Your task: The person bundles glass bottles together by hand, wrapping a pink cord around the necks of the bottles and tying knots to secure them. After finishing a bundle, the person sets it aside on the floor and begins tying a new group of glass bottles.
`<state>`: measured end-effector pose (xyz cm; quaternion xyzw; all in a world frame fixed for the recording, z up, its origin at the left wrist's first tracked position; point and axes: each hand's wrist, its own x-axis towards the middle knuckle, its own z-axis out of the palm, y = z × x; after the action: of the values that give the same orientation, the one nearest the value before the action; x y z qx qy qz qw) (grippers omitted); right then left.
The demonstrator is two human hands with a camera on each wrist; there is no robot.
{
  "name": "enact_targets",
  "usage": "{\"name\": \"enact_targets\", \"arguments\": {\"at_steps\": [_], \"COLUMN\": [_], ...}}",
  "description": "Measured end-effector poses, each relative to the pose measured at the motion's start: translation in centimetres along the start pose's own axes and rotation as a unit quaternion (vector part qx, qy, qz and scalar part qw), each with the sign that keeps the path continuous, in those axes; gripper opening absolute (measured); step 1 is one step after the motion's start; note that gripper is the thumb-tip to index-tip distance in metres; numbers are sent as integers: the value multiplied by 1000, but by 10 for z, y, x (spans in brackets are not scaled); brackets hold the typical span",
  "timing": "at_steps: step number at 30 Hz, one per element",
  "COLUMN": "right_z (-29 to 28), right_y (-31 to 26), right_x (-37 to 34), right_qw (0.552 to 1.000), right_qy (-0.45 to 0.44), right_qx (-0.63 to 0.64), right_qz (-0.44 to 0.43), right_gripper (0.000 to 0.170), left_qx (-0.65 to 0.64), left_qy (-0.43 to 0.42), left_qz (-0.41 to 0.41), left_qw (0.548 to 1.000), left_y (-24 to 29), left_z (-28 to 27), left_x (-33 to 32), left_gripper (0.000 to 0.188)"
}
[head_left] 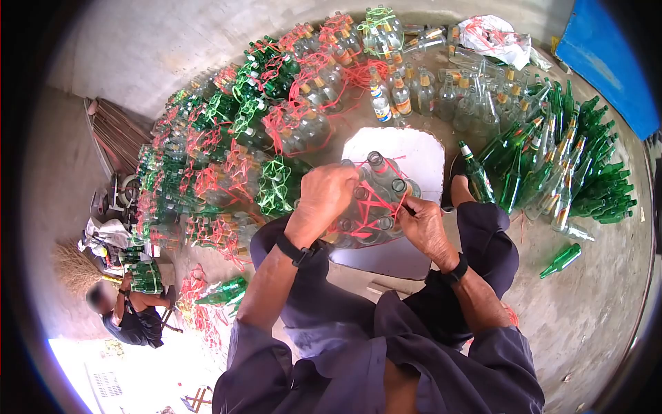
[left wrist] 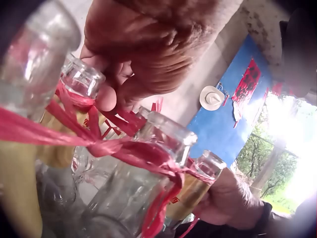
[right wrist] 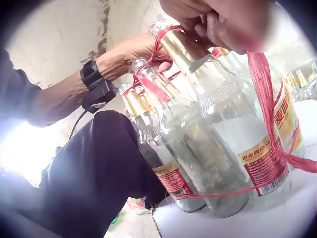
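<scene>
The head view shows clear glass bottles with gold necks [head_left: 378, 174] standing close together on a flat white board [head_left: 423, 150]. Thin red ribbon [right wrist: 260, 82] loops around their necks and lower sides. The left hand [head_left: 324, 199] pinches ribbon by the bottle tops. The right hand [head_left: 425, 226] has bent fingers pinching ribbon too. Long green glass bottles [head_left: 514, 181] lean nearby.

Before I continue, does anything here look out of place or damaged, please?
Yes: a green bottle lies on its side on the floor at the head view's right, apart from the crowded green bottles beyond it, so it looks stray. The clear bottles bound with red ribbon show no visible damage.
</scene>
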<state>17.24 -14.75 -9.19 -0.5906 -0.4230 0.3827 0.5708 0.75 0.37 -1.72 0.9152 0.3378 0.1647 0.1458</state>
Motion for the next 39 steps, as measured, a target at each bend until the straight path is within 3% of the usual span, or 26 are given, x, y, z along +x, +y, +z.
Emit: {"name": "enact_targets", "arguments": {"at_steps": [5,8,12,14,17,18,22,30,37,39], "right_z": [-6,-12,-20,-22,-21,-21,-37,-54,-69,-70], "right_y": [20,23,18,17,12,10,10,-8,-25,-30], "right_x": [1,1,0,-1,-5,-5,-5,-8,-8,-8], "right_qw": [996,993,985,986,989,990,993,993,986,980], "right_qy": [15,15,11,8,13,22,-29,-48,-92,-92], "right_qx": [-50,-61,-115,-115,-117,-119,-101,-110,-139,-171], "right_qz": [68,96,130,122,95,70,58,7,18,-40], "right_gripper": [18,24,27,28,32,37,35,29,19,18], "left_qx": [47,-47,-36,-8,-4,2,63,71,64,57], "left_qy": [2,-33,-55,30,70,61,30,33,20,23], "left_qz": [-12,-2,-16,50,84,93,92,71,55,51], "left_qw": [999,998,998,998,994,994,993,994,996,997], "left_y": [11,-1,2,7,42,52,65,70,75,76], "left_z": [-3,3,-7,-8,-7,-4,34,37,34,34], "left_x": [-8,-12,-25,-35,-47,-51,-56,-56,-54,-53], "left_gripper": [13,24,29,37,45,59,67,68,72,72]}}
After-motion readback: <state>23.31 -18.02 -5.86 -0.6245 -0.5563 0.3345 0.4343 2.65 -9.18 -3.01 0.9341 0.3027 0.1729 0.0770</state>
